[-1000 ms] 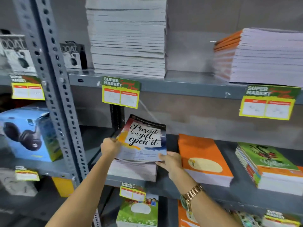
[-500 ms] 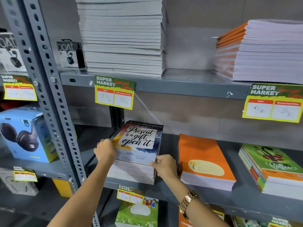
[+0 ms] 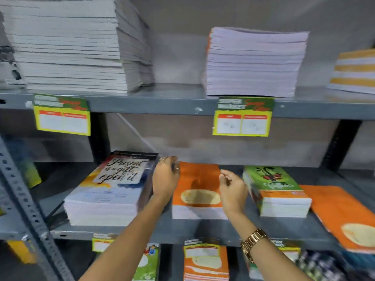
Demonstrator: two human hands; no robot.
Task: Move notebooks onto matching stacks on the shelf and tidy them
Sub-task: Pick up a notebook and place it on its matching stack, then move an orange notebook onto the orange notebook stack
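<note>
Both hands are up on the middle shelf (image 3: pixel 203 230); the left hand (image 3: pixel 165 179) sits at the right-hand edge of the "Present is a gift, open it" stack (image 3: pixel 109 191), fingers curled and pressed along that side edge, a ring showing on one finger; whether it truly grips the top notebook I cannot tell through the blur; the right hand (image 3: pixel 232 188) hovers over the orange stack (image 3: pixel 197 191), fingers loosely bent and released, nothing held in it, a gold watch (image 3: pixel 253 243) on the wrist.

The orange stack lies dead centre, between the two hands; the gift-slogan stack is at nine o'clock from it, just beside; at three o'clock sits the green-covered stack (image 3: pixel 274 189), and further round toward four o'clock a lone orange notebook (image 3: pixel 343 213) lies tilted, hanging past the shelf's front edge.

At twelve o'clock, the upper shelf (image 3: pixel 162 104) carries a tall white pile (image 3: pixel 67 45) on the left, a shorter pile (image 3: pixel 253 61) to its right, and a striped orange-and-white pile (image 3: pixel 357 72) at the far edge; two yellow price tags (image 3: pixel 242 118) hang from its lip; down at six o'clock, more notebooks (image 3: pixel 205 262) show on the shelf below.
</note>
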